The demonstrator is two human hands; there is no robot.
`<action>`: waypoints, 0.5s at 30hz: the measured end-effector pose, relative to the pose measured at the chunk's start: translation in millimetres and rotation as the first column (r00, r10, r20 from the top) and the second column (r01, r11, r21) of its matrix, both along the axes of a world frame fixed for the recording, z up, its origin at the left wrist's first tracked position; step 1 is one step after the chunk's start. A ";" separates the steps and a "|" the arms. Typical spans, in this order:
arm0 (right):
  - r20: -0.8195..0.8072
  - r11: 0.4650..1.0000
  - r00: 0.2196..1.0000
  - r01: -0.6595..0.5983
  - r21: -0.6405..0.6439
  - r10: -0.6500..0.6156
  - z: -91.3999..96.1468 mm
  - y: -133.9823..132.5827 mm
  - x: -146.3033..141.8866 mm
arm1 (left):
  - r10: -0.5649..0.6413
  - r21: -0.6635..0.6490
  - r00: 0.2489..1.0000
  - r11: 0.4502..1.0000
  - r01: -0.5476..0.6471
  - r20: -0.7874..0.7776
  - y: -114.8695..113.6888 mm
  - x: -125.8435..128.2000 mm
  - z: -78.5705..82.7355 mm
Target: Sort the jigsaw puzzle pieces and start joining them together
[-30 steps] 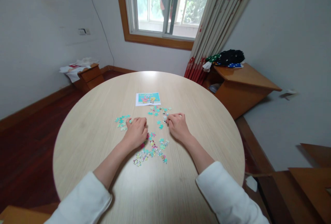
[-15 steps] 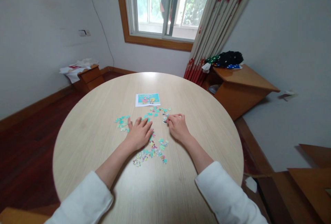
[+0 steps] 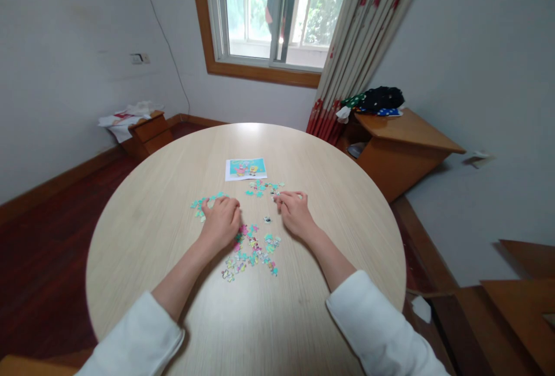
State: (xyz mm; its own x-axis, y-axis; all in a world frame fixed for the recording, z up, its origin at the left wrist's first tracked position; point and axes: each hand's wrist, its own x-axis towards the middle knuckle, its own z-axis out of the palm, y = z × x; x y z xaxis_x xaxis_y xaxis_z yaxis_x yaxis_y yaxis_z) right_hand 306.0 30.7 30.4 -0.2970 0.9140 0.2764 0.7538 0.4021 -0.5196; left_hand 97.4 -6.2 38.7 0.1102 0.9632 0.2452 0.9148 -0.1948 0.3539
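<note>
Small jigsaw puzzle pieces (image 3: 255, 257) lie scattered on the round pale wooden table (image 3: 251, 330), mostly turquoise, pink and yellow. My left hand (image 3: 222, 222) rests palm down over turquoise pieces (image 3: 199, 203), its thumb apart from the bent fingers, with nothing visible in it. To the right, my right hand (image 3: 296, 213) has thumb and fingers closed at the edge of the upper cluster (image 3: 260, 187), pinching a small puzzle piece (image 3: 276, 197) mostly hidden by the fingertips. Between the hands lies a single dark-and-white piece (image 3: 267, 220).
A printed cartoon picture (image 3: 246, 169) lies flat beyond the pieces. Behind the table are a window (image 3: 269, 11) and a curtain (image 3: 355, 46). Wooden cabinets stand at the right (image 3: 390, 150) and left (image 3: 151, 130), with cloths on top.
My left hand has drawn left and its fingers have curled in, uncovering pink pieces. A lone piece now shows between the hands. The right hand has shifted only slightly.
</note>
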 end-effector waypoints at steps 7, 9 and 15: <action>0.020 0.970 0.972 -0.231 -0.075 0.233 3.6 -7.1 -5.5 | -0.076 -0.042 0.996 0.996 0.077 0.036 -2.0 0.9 1.4; -0.016 0.941 0.945 -0.327 -0.091 0.327 5.9 -12.0 -9.1 | -0.125 -0.047 0.991 0.991 0.127 0.039 -2.1 0.9 -0.3; -0.054 0.980 0.980 -0.193 -0.054 0.190 2.2 -8.6 -10.4 | -0.239 -0.062 0.970 0.969 0.241 0.037 -3.6 2.3 -3.5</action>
